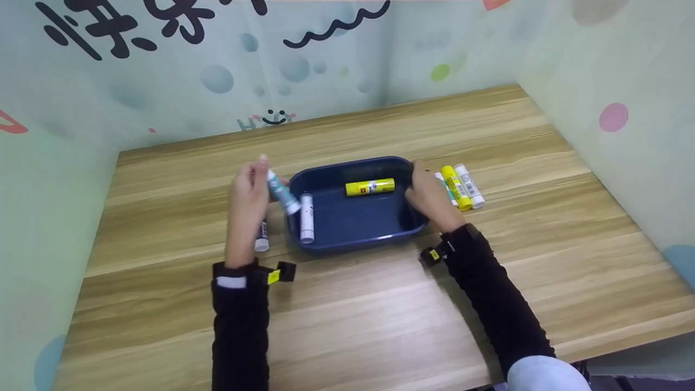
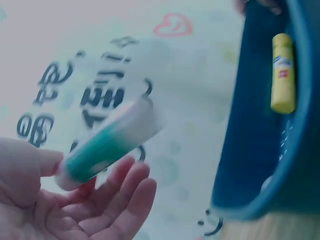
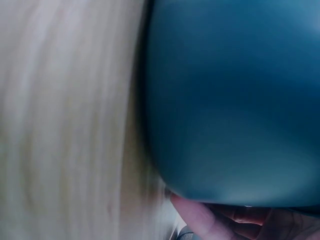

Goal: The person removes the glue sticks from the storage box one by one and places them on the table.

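My left hand (image 1: 247,190) pinches a teal-and-white glue stick (image 1: 282,193) between thumb and fingers. It holds the stick tilted, its lower end over the left side of a dark blue plastic basin (image 1: 361,220). In the left wrist view the glue stick (image 2: 107,145) is blurred and lies across the curled fingers. The right hand (image 1: 431,195) grips the basin's right end, and the right wrist view shows its fingers (image 3: 197,215) against the basin wall (image 3: 230,125). Inside the basin lie a yellow glue stick (image 1: 370,187) and a white glue stick (image 1: 307,220).
Right of the basin, a yellow glue stick (image 1: 456,187) and a white glue stick (image 1: 469,185) lie side by side, with another stick partly hidden by the right hand. A dark-and-white glue stick (image 1: 261,239) lies left of the basin. Printed cloth walls (image 1: 336,81) border the wooden table (image 1: 353,315).
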`<state>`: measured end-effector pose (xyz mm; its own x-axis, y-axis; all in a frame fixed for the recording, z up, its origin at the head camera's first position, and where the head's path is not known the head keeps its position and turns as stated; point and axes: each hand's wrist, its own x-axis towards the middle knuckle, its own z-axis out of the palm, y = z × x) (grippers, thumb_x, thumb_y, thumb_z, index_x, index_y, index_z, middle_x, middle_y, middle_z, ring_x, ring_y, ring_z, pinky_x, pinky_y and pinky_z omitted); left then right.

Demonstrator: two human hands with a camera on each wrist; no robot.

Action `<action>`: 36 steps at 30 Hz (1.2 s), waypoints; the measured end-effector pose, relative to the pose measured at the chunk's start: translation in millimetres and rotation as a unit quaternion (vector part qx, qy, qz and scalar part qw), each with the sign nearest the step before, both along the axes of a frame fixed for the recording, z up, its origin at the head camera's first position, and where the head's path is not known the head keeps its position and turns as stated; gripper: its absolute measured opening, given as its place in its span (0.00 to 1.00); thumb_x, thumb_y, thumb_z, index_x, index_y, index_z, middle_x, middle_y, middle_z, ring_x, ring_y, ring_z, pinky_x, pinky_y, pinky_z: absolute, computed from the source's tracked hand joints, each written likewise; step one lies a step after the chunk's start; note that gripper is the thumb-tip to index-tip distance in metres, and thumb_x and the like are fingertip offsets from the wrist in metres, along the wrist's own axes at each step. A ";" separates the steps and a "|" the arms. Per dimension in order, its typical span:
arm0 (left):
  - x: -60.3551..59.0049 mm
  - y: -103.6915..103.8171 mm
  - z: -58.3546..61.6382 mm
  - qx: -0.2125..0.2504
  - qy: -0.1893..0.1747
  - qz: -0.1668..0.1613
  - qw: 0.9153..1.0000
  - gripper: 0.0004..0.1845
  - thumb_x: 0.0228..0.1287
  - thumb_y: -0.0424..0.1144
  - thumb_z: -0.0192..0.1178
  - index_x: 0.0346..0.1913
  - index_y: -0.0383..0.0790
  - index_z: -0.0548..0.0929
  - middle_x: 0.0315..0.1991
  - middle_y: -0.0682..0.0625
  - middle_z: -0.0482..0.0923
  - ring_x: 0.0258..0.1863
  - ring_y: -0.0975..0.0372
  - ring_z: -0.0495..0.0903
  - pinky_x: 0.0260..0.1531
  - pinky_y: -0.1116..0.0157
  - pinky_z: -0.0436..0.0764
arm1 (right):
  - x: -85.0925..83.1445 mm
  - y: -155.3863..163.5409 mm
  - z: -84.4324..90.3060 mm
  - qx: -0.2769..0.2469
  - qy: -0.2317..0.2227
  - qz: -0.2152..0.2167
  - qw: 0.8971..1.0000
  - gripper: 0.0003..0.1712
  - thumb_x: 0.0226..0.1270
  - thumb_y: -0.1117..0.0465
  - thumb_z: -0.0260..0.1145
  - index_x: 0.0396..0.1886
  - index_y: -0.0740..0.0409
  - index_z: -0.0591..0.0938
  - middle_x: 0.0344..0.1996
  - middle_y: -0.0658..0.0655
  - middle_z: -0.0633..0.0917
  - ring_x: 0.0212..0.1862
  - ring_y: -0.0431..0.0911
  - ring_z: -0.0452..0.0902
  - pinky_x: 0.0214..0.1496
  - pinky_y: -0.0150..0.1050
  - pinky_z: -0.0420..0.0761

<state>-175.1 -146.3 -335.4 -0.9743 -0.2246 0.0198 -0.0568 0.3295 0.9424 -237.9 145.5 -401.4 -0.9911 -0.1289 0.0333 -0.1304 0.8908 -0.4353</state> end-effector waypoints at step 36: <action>-4.6 -79.1 -51.6 -0.126 -0.226 -0.021 0.966 0.25 0.63 0.32 0.46 0.61 0.26 0.57 0.57 0.32 0.64 0.45 0.51 0.73 0.46 0.60 0.76 | 1.4 -1.2 3.0 -0.009 -0.017 -0.012 1.000 0.30 0.54 0.68 0.51 0.58 0.70 0.58 0.36 0.75 0.79 0.36 0.65 0.78 0.34 0.54 0.77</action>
<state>-179.7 -225.4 -387.0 -0.9041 -0.2286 -0.3611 -0.4257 0.5561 0.7138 -236.5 144.3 -398.4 -0.9944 -0.1055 0.0018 -0.0948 0.8858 -0.4543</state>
